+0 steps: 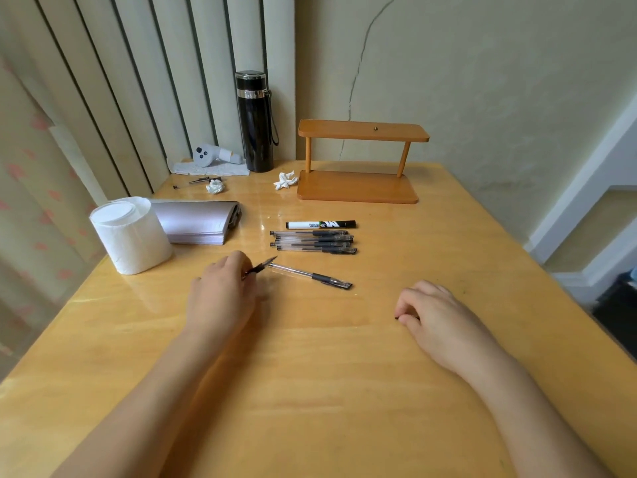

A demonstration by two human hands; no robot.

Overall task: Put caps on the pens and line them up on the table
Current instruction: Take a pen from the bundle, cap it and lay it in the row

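An uncapped pen was gripped in the fingers of the left hand, just beside a capped pen lying on the desk, near the row of capped pens, while a small dark piece was pinched in the curled fingers of the right hand.

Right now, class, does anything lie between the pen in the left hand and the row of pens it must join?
Yes: a loose pen lies slanted in front of the row of pens, its end beside the tip of the held pen.
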